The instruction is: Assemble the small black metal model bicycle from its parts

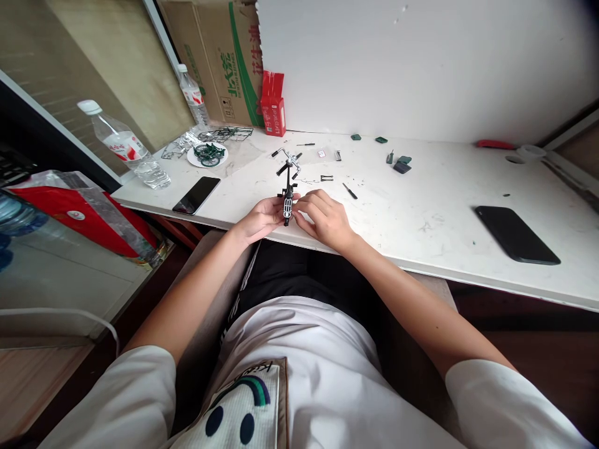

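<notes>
A small black model bicycle point(288, 187) with silver handlebars and a silver rear rack stands upright between my hands near the table's front edge. Its handlebars point away from me. My left hand point(262, 217) is closed around the bicycle's lower left side, the fingertips partly hidden behind it. From the right, my right hand point(322, 215) touches the rear part with its thumb and fingers bent together. Whether a tiny part sits in that pinch is hidden. Just beyond lie a small dark forked part point(326, 178) and a small black-handled tool point(350, 191).
On the left are a black phone point(196, 195), a white plate point(219, 163) with a green model bicycle, and water bottles point(126, 146). A cardboard box point(219, 62) and red box point(273, 106) stand behind. Green pieces point(402, 163) and a black slab point(517, 234) lie right.
</notes>
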`<state>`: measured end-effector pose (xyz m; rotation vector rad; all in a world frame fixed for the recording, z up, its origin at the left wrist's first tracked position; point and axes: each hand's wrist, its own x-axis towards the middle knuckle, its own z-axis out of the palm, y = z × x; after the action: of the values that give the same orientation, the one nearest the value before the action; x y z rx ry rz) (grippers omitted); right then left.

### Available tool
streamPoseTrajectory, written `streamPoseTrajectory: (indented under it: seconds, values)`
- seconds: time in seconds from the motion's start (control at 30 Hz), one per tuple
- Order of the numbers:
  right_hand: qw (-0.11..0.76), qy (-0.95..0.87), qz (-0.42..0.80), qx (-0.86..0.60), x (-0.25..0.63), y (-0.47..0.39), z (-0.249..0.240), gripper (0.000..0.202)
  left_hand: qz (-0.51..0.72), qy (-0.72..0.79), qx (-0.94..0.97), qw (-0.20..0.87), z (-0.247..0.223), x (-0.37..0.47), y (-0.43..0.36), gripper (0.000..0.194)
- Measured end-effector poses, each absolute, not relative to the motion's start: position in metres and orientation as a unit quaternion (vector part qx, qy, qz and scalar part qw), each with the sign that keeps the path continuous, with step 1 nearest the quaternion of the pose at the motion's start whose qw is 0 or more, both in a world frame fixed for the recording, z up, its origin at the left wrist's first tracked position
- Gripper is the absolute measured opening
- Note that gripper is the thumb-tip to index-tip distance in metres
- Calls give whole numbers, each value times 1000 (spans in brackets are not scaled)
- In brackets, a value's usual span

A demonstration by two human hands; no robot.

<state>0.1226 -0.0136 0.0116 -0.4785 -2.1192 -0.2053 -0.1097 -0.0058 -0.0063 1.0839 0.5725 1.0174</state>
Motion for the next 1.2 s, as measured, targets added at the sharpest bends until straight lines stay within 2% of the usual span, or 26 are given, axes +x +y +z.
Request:
streamPoseTrajectory:
  seconds: [0.13,0.33,0.57,0.83,1.03,1.2]
  values:
    - [489,-851,-96,-164,124,-12,12,11,450,256,479,709,-4,-109,-6,56]
    - [507,-843,0,-179,118,-17,14,12,461,256,471,707,-4,-108,-6,43]
    - [512,-832,76,-200,114,-20,12,16,469,259,466,704,-1,-105,-9,42]
    - [506,-835,57,-209,115,-16,11,20,416,247,447,752,16,-105,-15,26]
    - [476,-850,54,-220,116,-16,8,18,446,234,395,768,25,-99,-22,12]
    - [477,-849,40,-225,115,-17,10,19,447,252,432,742,20,-95,-23,20]
